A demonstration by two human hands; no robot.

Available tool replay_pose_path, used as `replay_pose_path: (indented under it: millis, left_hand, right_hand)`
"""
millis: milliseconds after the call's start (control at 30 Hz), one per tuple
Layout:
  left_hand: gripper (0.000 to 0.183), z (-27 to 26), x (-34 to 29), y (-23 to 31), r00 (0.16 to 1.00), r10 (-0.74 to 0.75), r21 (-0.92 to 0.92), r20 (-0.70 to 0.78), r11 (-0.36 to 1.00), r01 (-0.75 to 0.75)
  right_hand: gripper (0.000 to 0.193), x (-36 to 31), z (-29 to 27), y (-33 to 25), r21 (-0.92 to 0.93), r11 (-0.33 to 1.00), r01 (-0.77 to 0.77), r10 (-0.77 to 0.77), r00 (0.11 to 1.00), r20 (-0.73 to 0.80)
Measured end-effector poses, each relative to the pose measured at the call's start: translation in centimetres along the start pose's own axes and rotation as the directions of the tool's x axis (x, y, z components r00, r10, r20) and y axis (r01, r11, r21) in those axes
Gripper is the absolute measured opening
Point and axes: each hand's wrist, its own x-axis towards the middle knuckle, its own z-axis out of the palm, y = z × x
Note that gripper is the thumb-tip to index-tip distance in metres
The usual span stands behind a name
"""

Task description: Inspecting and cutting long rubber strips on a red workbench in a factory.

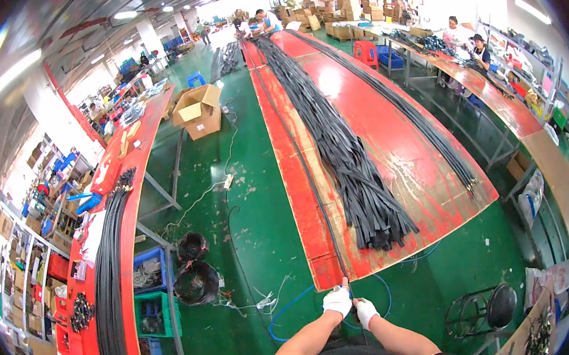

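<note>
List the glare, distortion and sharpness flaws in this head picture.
Head view: white glare washes out part of the middle red table; a ceiling light at upper left is blown out; the left-hand table bends along its edge; the rim falls to black; the left hand and right hand look fairly clear, though fine detail between them is too small to read.

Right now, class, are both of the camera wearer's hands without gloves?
No, the left hand and the right hand both wear white gloves.
</note>
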Motion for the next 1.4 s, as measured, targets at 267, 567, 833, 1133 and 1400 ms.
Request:
replay_pose_path:
  millis: [267, 567, 833, 1133, 1400]
  left_hand:
    - [0.077, -1.8, 0.3, 1.9, 0.999, 0.007, 0.009, 0.036, 1.000, -0.008]
    - [0.080, -1.4, 0.8, 3.6, 0.999, -0.034, 0.140, 0.043, 0.990, 0.027]
    - [0.079, -1.4, 0.7, 3.2, 1.000, 0.015, 0.153, 0.023, 0.988, -0.019]
    - [0.081, -1.2, 0.9, 3.7, 0.999, -0.017, 0.155, 0.029, 0.988, 0.012]
    - [0.081, -0.6, 1.0, 3.8, 0.999, -0.008, 0.157, 0.042, 0.988, 0.001]
  right_hand:
    - [0.042, -1.1, 0.0, 0.1, -0.018, 0.982, 0.186, -0.187, 0.980, -0.063]
    - [0.039, -4.1, -1.4, -0.7, -0.128, 0.988, 0.086, -0.096, 0.993, -0.074]
    - [0.045, -2.9, -1.7, -1.4, -0.061, 0.996, 0.065, -0.067, 0.997, -0.030]
    - [0.044, -1.0, -1.0, -4.1, -0.043, 0.993, 0.109, -0.110, 0.994, -0.018]
    - [0.043, -0.4, -1.2, -3.9, -0.115, 0.983, 0.140, -0.146, 0.989, -0.040]
